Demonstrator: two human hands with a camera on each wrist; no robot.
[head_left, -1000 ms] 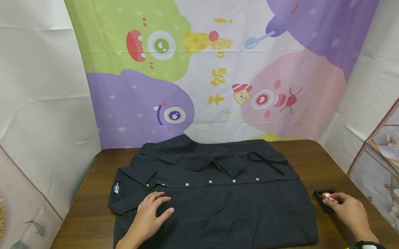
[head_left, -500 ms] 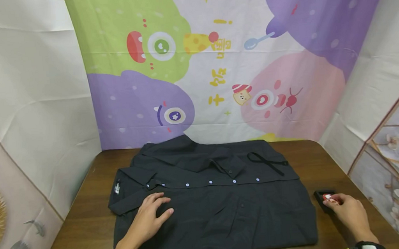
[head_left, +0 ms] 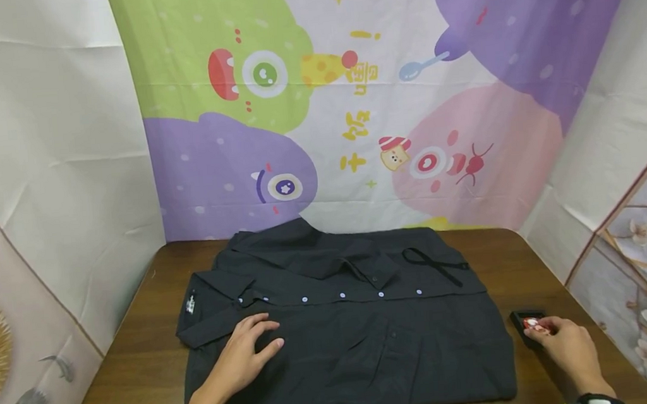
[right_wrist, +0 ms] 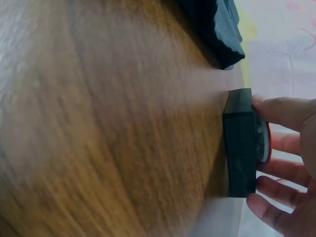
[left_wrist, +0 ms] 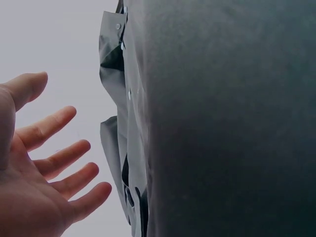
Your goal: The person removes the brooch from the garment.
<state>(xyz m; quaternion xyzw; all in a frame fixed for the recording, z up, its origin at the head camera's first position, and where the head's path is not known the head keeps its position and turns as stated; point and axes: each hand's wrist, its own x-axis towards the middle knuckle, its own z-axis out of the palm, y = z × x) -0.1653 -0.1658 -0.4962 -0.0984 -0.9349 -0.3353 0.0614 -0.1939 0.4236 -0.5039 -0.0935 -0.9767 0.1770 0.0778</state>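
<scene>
A black button-up shirt (head_left: 335, 347) lies spread on the table, its row of pale buttons running left to right. My left hand (head_left: 241, 360) hovers over its left part, fingers spread and holding nothing; the left wrist view shows a gap between fingertips and cloth. At the table's right side stands a small black box (right_wrist: 240, 153). A round red-and-white badge (head_left: 534, 325) sits at its top, with a red rim in the right wrist view. My right hand (head_left: 568, 341) pinches the badge between thumb and fingers. The badge's underside is partly hidden.
The brown wooden table (head_left: 137, 369) has its back edge against a hanging cartoon cloth (head_left: 344, 99). White sheets hang at both sides. A thin black cord (head_left: 434, 265) lies on the shirt's right part. The box stands just right of the shirt.
Both hands stay in place, and the shirt and box have not moved. Only the head view has shifted very slightly.
</scene>
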